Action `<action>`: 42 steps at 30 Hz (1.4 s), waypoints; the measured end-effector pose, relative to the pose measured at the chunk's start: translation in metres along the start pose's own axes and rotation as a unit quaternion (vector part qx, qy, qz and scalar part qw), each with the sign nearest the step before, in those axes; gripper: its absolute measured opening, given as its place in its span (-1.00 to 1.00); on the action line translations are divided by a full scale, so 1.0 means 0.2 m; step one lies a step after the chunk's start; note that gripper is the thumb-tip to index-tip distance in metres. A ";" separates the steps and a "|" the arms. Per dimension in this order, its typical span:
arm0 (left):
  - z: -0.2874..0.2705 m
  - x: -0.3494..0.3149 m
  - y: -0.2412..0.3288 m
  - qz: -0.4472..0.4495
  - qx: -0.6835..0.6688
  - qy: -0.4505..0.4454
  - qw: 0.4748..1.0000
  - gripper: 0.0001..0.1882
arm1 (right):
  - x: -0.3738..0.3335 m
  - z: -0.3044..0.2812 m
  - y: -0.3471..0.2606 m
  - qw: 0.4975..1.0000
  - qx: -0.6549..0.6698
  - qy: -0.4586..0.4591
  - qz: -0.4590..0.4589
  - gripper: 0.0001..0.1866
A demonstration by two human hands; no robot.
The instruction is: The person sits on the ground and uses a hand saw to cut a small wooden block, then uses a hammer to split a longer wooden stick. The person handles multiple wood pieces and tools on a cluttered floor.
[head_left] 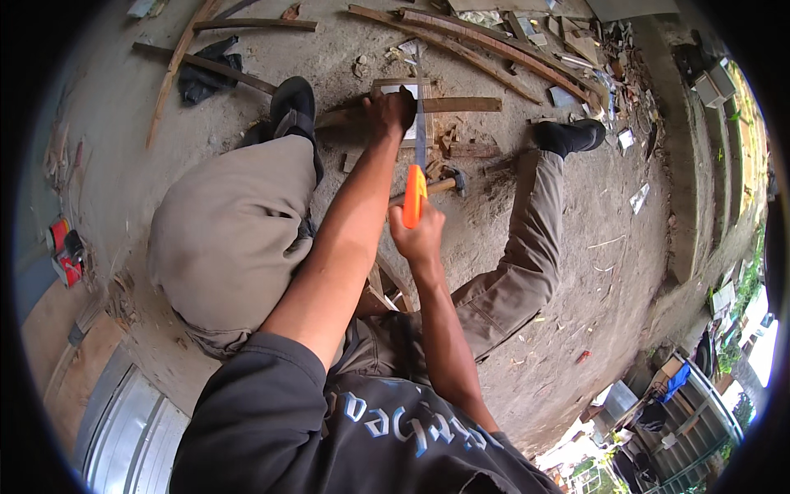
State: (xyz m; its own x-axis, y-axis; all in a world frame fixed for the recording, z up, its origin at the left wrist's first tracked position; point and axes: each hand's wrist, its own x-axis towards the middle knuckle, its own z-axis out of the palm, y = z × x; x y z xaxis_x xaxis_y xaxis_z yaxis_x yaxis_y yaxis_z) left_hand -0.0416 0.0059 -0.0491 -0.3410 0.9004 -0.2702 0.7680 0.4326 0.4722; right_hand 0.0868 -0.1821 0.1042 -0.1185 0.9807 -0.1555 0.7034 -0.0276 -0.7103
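Observation:
My right hand (420, 235) is closed round the orange handle of a handsaw (421, 144), whose blade points away from me. The blade crosses a narrow wooden strip (465, 104) that lies left to right. Just left of the blade, my left hand (390, 112) grips the strip, its fingers curled over it. Beneath the strip is a wooden frame or block (403, 85) with a white top, partly hidden by my hand and the saw. A hammer (445, 184) with a wooden handle lies by the saw handle, its handle partly covered by the saw and my hand.
Long wooden battens (477, 45) lie at the far right, and more sticks (255, 25) lie at the far left beside a black plastic bag (210, 72). Wood offcuts (475, 151) are scattered near the work. A concrete step (690, 165) runs along the right.

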 end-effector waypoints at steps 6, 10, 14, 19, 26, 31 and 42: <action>0.21 0.05 -0.17 0.045 0.050 0.158 0.985 -0.74 | -0.35 -0.17 0.03 0.992 0.074 -0.082 0.056 -0.70; 0.20 0.01 -0.21 0.079 0.010 0.206 0.975 -0.71 | -0.35 -0.13 0.01 0.992 0.074 -0.078 0.073 -0.68; 0.08 -0.04 -0.08 0.086 0.056 0.142 0.985 -0.57 | 0.06 0.01 0.03 0.994 0.103 -0.020 0.039 -0.75; -0.02 -0.06 -0.02 0.075 0.057 0.161 0.982 -0.50 | 0.05 0.11 0.19 0.996 0.074 -0.039 0.011 -0.69; 0.01 -0.06 -0.10 0.177 0.002 0.139 0.974 -0.80 | 0.04 0.08 0.21 0.993 0.111 -0.035 -0.004 -0.67; -0.01 -0.12 -0.27 0.168 -0.114 0.216 0.955 -0.83 | 0.02 0.08 0.21 0.994 0.104 -0.044 0.001 -0.63; -0.23 -0.18 -0.16 0.277 0.008 -0.008 0.961 -0.72 | 0.07 -0.16 0.17 0.984 0.165 -0.067 0.030 -0.55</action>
State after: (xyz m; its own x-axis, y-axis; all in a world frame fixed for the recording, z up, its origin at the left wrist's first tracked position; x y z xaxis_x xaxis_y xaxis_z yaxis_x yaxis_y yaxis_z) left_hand -0.0779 -0.0383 -0.0163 0.1312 0.9913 0.0061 0.8371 -0.1141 0.5351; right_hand 0.1311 -0.1635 0.1007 -0.1900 0.9417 -0.2777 0.4489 -0.1682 -0.8776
